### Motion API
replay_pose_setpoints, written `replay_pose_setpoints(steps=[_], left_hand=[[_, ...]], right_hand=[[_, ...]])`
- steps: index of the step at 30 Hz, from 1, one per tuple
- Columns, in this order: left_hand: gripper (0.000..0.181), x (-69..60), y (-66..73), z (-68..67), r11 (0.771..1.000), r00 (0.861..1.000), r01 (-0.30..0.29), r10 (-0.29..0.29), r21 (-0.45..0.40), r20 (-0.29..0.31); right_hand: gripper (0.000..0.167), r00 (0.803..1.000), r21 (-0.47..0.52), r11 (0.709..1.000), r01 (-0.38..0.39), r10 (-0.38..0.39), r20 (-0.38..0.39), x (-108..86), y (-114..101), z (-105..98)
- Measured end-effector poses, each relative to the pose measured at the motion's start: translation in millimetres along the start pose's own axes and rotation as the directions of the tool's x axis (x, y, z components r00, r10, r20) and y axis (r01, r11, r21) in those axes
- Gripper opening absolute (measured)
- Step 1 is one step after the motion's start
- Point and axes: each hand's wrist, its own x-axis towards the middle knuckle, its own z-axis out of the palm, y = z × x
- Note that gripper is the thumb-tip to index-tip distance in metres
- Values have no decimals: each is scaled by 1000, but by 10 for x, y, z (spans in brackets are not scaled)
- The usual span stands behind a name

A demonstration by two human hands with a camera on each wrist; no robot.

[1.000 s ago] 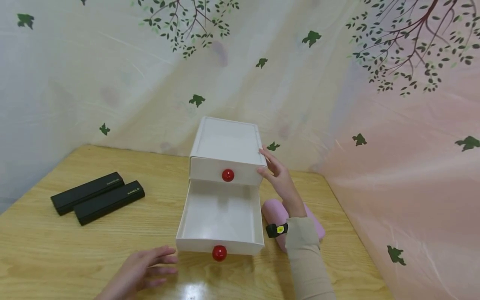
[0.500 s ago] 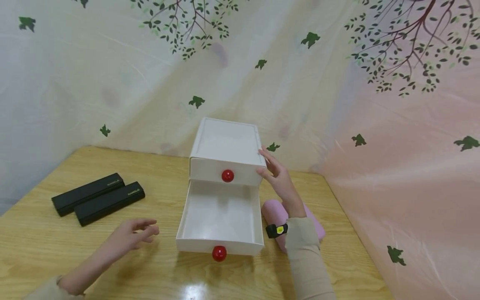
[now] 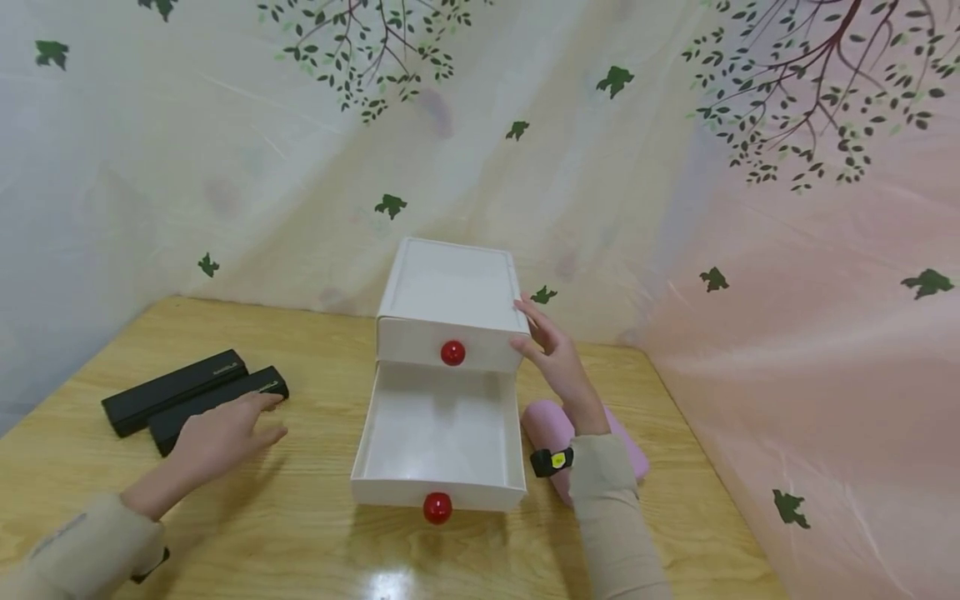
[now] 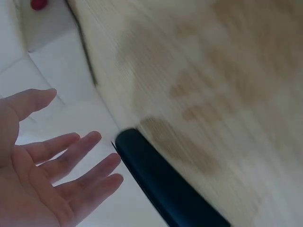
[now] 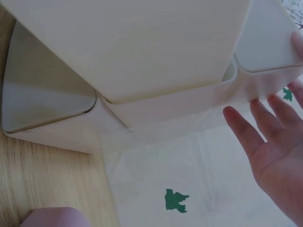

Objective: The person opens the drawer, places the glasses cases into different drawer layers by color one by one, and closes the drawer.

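Observation:
A white two-drawer box [image 3: 459, 279] stands mid-table, its lower drawer [image 3: 442, 425] pulled out with nothing inside, its upper drawer closed. Each drawer has a red round knob [image 3: 437, 507]. My right hand [image 3: 558, 362] rests with spread fingers against the box's upper right side; the right wrist view shows this hand [image 5: 279, 151] beside the white wall. My left hand [image 3: 217, 442], fingers extended and holding nothing, is over the nearer of two black oblong cases [image 3: 262, 382]. In the left wrist view the hand [image 4: 52, 179] is beside one dark case [image 4: 165, 184].
The second black case [image 3: 176, 390] lies behind the nearer one at the table's left. A pink object [image 3: 547, 425] lies right of the drawer, partly under my right forearm. A patterned cloth [image 3: 300, 167] hangs behind the wooden table [image 3: 315, 542].
My left hand has moved from beside the lower drawer's front, leftward and away from me, to the black cases. My right hand has stayed against the box.

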Motion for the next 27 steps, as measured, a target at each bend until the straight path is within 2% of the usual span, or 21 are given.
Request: replay_pose_setpoints(steps=[4,9,17,23,27], left_hand=[[54,104,-146,-31,995,999,-35,38,91,-30],[59,236,-274,-110,987,998,-61,64,149,-9],[62,389,-477,-124,987,997,-57,49,151,52],[67,414,-642,-92,990,994,-30,15,135,107],[68,410,-714,-94,990,993,-29,12,140,118]], right_hand=[[56,999,15,999,31,-32,14,9,-6,10],[56,998,20,998,52,-53,20,6,-9,14],[56,999,11,999,47,-47,14,7,-1,2],[55,998,15,998,62,-63,20,8,17,-11],[55,999,2,999,52,-52,14,3,11,-9]])
